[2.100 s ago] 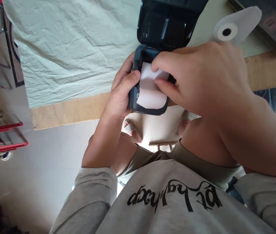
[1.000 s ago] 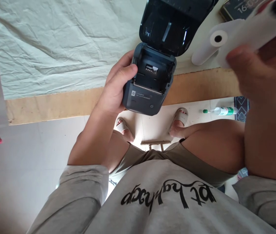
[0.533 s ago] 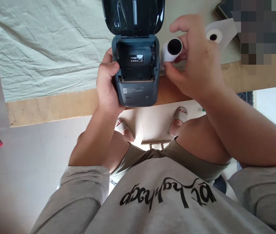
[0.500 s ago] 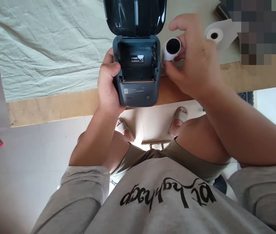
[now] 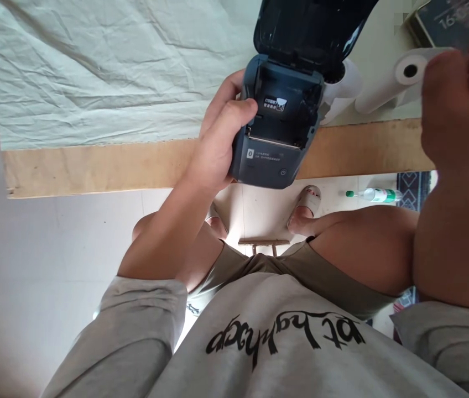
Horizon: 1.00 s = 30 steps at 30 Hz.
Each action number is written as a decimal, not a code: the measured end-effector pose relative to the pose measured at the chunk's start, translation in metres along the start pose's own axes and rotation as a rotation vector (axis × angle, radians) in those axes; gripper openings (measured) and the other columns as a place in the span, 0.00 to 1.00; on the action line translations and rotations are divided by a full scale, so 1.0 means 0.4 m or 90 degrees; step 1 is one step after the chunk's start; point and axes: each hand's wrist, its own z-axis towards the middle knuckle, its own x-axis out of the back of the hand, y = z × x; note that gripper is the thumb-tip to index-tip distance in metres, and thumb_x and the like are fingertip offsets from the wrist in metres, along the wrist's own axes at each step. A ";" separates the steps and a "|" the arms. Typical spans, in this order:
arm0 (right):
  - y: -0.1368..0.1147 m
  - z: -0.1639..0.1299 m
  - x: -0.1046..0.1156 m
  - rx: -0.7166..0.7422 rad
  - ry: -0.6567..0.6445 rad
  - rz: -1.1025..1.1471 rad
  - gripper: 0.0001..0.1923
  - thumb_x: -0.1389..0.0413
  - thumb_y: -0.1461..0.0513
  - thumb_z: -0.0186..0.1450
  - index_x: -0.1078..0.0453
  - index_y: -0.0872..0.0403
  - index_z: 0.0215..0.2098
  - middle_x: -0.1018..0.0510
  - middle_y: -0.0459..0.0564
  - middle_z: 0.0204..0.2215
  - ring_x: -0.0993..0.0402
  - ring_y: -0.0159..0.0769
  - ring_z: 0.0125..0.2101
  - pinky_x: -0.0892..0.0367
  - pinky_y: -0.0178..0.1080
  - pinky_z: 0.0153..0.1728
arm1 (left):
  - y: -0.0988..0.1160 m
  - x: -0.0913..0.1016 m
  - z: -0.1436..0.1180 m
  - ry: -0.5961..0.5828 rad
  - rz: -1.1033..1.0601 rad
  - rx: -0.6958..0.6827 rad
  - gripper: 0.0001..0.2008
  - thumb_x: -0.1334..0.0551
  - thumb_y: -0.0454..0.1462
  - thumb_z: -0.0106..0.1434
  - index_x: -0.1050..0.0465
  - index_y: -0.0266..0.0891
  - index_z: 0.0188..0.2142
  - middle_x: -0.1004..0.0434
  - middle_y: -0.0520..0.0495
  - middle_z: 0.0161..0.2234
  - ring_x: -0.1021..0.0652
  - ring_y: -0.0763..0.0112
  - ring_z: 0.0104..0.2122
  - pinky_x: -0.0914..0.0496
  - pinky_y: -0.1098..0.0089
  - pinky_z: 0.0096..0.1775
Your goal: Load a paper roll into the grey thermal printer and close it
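My left hand (image 5: 228,130) is closed around the left side of a dark blue label printer (image 5: 276,132) and holds it tilted over the table edge. The black lid (image 5: 305,33) stands raised, and the paper bay is bare, with a small white sticker inside. Partly hidden behind the printer's right side is a white paper roll (image 5: 348,83) with a dark core. Farther right lies a second paper roll (image 5: 384,88), its loose tail stretching toward my right hand (image 5: 458,110). That hand is at the right edge, its fingers blurred and partly cut off.
A pale green cloth (image 5: 114,72) covers the table, leaving a wooden front edge (image 5: 105,168) bare. A device with a lit clock display (image 5: 454,19) lies at the back right. Below are a plastic bottle (image 5: 378,194) on the floor and a small wooden stool (image 5: 263,243).
My right hand has let go of the paper roll and moved right. My left hand has shifted the printer right and tilted it. The clock display has come into sight.
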 end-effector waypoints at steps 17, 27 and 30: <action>-0.024 0.020 -0.041 0.181 -0.179 -0.060 0.27 0.48 0.64 0.51 0.45 0.49 0.50 0.33 0.49 0.43 0.35 0.30 0.39 0.38 0.35 0.40 | -0.012 0.002 0.019 -0.003 0.042 -0.014 0.10 0.48 0.43 0.50 0.31 0.51 0.30 0.26 0.51 0.32 0.26 0.57 0.37 0.35 0.59 0.32; -0.011 0.020 -0.031 0.156 -0.135 -0.019 0.31 0.52 0.70 0.49 0.46 0.52 0.52 0.31 0.49 0.40 0.35 0.30 0.41 0.38 0.36 0.41 | -0.011 -0.003 0.019 0.013 0.051 -0.003 0.10 0.48 0.43 0.51 0.33 0.48 0.32 0.28 0.48 0.33 0.27 0.61 0.33 0.36 0.63 0.29; -0.012 0.024 -0.035 0.121 -0.145 -0.090 0.25 0.48 0.62 0.53 0.42 0.54 0.49 0.36 0.52 0.46 0.39 0.36 0.49 0.41 0.41 0.49 | -0.012 -0.003 0.018 0.018 0.066 -0.001 0.11 0.49 0.43 0.50 0.33 0.49 0.32 0.28 0.49 0.33 0.27 0.61 0.33 0.37 0.64 0.29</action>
